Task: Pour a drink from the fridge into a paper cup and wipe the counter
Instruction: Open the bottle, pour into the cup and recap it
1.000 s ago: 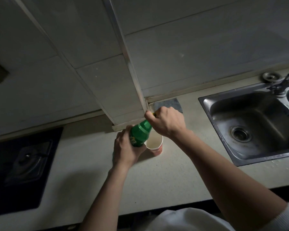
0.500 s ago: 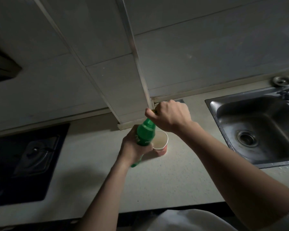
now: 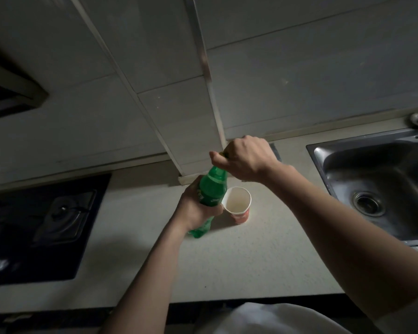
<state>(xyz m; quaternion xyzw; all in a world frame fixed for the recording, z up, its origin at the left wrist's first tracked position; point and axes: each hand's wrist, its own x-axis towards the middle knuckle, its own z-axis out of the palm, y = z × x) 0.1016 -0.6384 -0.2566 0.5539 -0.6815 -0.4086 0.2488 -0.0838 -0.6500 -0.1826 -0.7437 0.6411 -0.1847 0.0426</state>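
At frame centre, a green bottle [image 3: 212, 189], its label unreadable, is gripped by the left hand [image 3: 198, 208] while its cap is pinched by the right hand [image 3: 246, 160] above a paper cup [image 3: 238, 203].

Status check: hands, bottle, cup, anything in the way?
Left hand grips green bottle mid-body; right hand curled round its top. Paper cup upright beside bottle, looks empty. Nothing between them.

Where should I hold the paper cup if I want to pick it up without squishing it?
Probably wrap your fingers round the red side wall of the paper cup, about halfway down, coming from the right. It stands upright and open on the counter, so the thin rim would likely bend, and the green bottle and left hand crowd its left side.
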